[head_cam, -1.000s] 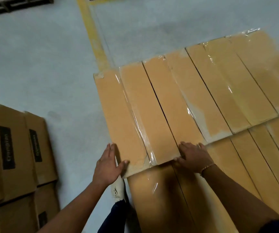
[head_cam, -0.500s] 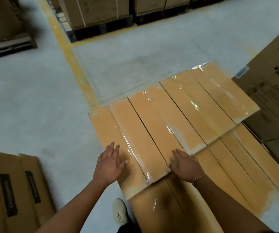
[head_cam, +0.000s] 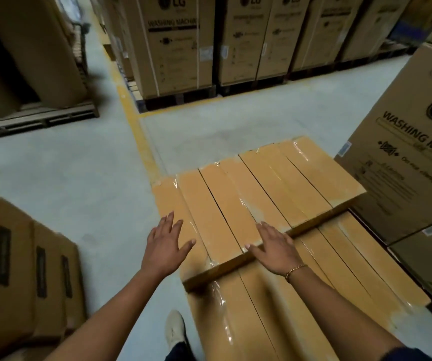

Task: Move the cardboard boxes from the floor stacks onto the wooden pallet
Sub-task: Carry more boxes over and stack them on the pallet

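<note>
A layer of long, flat, plastic-wrapped cardboard boxes [head_cam: 259, 194] lies side by side on top of a lower layer of the same boxes [head_cam: 321, 272]. The pallet beneath them is hidden. My left hand [head_cam: 166, 243] hovers flat with fingers spread over the leftmost box of the top layer. My right hand [head_cam: 274, 246], with a bracelet at the wrist, rests palm down on the near edge of the top layer. Neither hand grips anything. More brown boxes [head_cam: 25, 280] with dark labels stand stacked on the floor at the lower left.
Tall washing machine cartons [head_cam: 181, 45] line the far side on dark pallets. Another large carton [head_cam: 404, 173] stands close on the right. A yellow floor line [head_cam: 136, 131] runs away from me. A loaded wooden pallet [head_cam: 38, 118] sits far left. My shoe [head_cam: 174, 332] is below.
My head has tilted up, bringing the far cartons into view. My left hand has come off the box's corner and spread flat; my right hand stays on the top layer's near edge.
</note>
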`<state>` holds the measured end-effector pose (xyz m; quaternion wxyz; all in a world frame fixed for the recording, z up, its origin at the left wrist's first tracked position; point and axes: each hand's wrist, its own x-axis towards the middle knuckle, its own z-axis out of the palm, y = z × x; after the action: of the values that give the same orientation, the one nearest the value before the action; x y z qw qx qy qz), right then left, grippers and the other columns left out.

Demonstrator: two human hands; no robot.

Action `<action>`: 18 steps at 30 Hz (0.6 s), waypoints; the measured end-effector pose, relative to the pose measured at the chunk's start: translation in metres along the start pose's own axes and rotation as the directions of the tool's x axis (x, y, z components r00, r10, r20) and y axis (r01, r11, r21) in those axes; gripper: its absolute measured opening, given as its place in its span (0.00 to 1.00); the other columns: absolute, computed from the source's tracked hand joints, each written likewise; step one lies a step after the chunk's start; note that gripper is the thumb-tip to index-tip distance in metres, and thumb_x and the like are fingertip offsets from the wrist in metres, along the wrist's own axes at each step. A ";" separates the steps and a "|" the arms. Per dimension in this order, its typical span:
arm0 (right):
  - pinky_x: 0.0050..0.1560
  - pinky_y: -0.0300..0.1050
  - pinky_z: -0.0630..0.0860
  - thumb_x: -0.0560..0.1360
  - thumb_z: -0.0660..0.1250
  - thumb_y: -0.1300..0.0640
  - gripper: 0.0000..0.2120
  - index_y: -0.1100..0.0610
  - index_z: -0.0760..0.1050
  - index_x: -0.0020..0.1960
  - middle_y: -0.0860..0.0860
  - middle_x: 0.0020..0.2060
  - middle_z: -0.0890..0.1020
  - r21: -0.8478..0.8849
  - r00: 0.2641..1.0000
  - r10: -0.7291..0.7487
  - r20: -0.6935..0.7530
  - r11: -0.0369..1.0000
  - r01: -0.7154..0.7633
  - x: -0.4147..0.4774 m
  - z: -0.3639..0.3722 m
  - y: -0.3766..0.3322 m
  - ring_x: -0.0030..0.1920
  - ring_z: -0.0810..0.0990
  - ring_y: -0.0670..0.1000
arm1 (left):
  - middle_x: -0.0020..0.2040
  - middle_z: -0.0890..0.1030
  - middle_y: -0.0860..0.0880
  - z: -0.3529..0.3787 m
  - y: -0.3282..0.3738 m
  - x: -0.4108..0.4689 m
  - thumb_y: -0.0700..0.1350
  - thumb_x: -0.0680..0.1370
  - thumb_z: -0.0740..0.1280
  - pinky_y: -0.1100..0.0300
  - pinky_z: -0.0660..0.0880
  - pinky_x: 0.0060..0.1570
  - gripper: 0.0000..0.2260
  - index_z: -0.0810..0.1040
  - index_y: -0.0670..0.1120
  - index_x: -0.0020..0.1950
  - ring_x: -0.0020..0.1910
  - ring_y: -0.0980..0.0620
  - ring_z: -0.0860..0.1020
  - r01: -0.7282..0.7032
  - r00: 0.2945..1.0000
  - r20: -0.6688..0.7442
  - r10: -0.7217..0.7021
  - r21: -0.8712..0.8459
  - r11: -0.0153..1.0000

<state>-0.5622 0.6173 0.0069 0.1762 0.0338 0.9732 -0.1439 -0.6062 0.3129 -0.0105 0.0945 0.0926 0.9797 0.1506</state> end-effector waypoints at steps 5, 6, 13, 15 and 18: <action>0.79 0.56 0.50 0.81 0.53 0.32 0.37 0.50 0.51 0.83 0.48 0.83 0.52 -0.010 0.986 -0.157 -0.048 0.988 0.157 -0.069 -0.006 -0.019 0.81 0.53 0.50 | 0.84 0.51 0.48 -0.012 0.009 -0.106 0.66 0.82 0.56 0.45 0.52 0.79 0.32 0.61 0.51 0.81 0.83 0.47 0.48 0.090 0.990 -0.100 -0.098 -0.081 0.993; 0.79 0.55 0.50 0.81 0.53 0.32 0.37 0.50 0.51 0.83 0.48 0.83 0.52 -0.014 0.981 -0.186 -0.054 0.983 0.185 -0.080 -0.006 -0.026 0.81 0.53 0.50 | 0.84 0.51 0.48 -0.013 0.008 -0.125 0.65 0.82 0.57 0.45 0.52 0.79 0.32 0.61 0.51 0.81 0.83 0.47 0.49 0.110 0.986 -0.116 -0.121 -0.100 0.989; 0.78 0.55 0.53 0.81 0.54 0.33 0.37 0.50 0.52 0.83 0.48 0.82 0.54 -0.008 0.947 -0.319 -0.040 0.948 0.319 -0.133 -0.001 -0.086 0.81 0.54 0.51 | 0.84 0.53 0.49 -0.030 -0.032 -0.232 0.65 0.82 0.57 0.45 0.52 0.79 0.30 0.63 0.50 0.80 0.82 0.47 0.50 0.251 0.937 -0.207 -0.283 -0.165 0.954; 0.78 0.56 0.53 0.81 0.55 0.33 0.37 0.50 0.52 0.83 0.48 0.82 0.54 -0.003 0.938 -0.345 -0.028 0.939 0.345 -0.143 0.004 -0.106 0.81 0.54 0.51 | 0.84 0.54 0.49 -0.035 -0.049 -0.259 0.64 0.82 0.59 0.45 0.52 0.79 0.30 0.64 0.50 0.80 0.82 0.47 0.51 0.287 0.916 -0.235 -0.326 -0.187 0.940; 0.78 0.56 0.53 0.81 0.55 0.33 0.37 0.50 0.52 0.83 0.48 0.82 0.54 0.010 0.925 -0.381 -0.004 0.925 0.381 -0.156 0.016 -0.142 0.81 0.54 0.51 | 0.83 0.57 0.48 -0.042 -0.079 -0.301 0.64 0.81 0.61 0.43 0.55 0.78 0.30 0.67 0.49 0.79 0.82 0.47 0.53 0.326 0.885 -0.274 -0.378 -0.215 0.920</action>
<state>-0.4275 0.4748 0.0861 0.1437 -0.1547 0.9606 -0.1807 -0.3363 0.1643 0.0515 -0.0274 -0.1200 0.9670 0.2231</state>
